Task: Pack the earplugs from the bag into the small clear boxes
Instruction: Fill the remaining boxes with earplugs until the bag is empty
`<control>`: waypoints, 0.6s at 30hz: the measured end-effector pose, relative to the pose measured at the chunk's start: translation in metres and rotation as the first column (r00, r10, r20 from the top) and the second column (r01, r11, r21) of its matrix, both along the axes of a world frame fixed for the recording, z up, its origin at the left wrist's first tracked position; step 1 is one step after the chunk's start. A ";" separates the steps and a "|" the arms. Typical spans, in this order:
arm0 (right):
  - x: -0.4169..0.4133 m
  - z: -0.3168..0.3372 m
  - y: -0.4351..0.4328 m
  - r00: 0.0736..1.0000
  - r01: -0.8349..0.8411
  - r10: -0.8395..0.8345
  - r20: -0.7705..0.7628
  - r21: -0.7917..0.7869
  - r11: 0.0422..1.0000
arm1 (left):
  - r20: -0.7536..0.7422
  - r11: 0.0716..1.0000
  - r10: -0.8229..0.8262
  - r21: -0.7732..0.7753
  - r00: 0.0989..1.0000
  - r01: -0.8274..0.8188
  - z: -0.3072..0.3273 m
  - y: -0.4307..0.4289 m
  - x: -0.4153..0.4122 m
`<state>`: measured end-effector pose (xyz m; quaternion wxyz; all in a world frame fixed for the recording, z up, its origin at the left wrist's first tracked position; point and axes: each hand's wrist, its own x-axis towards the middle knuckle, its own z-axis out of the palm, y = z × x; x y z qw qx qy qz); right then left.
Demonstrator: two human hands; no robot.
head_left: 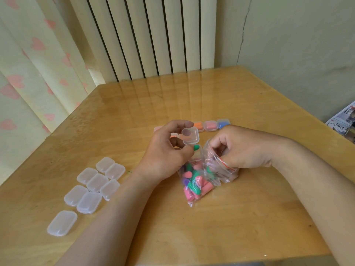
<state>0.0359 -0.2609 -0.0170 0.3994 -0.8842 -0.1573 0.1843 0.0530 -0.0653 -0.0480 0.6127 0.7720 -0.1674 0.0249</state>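
A: The left hand [165,150] pinched the open box [192,138] with 1 green earplug [196,147] inside; the right hand [244,148] gripped the mouth of the bag [194,181] on the bench [249,217].
B: If the open box tilted, that earplug could roll out.

My left hand [169,150]: fingers curled, gripping open clear box [190,138]. My right hand [244,148]: fingers bent, pinching zip bag [194,181] mouth. Forearms bare, converging.

Stacked black-and-white printed paper sheets [342,121], just beyond the right edge of the light wooden table [249,104], bear large black Chinese characters reading 八仙过; the character after these is blurred. Smaller print on the same sheets: illegible.
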 end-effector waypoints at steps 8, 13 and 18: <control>0.004 0.006 -0.005 0.985 0.143 -0.157 0.068 0.180 0.973 | -0.023 0.995 0.055 -0.081 0.998 -0.056 0.003 0.000 -0.001; 0.010 0.007 -0.005 0.940 0.282 -0.331 0.086 0.352 0.893 | -0.076 0.986 0.081 -0.141 0.994 -0.091 0.010 0.000 -0.002; 0.015 0.010 -0.008 0.849 0.381 -0.503 0.162 0.473 0.794 | -0.128 0.971 0.101 -0.202 0.987 -0.125 0.009 0.002 0.002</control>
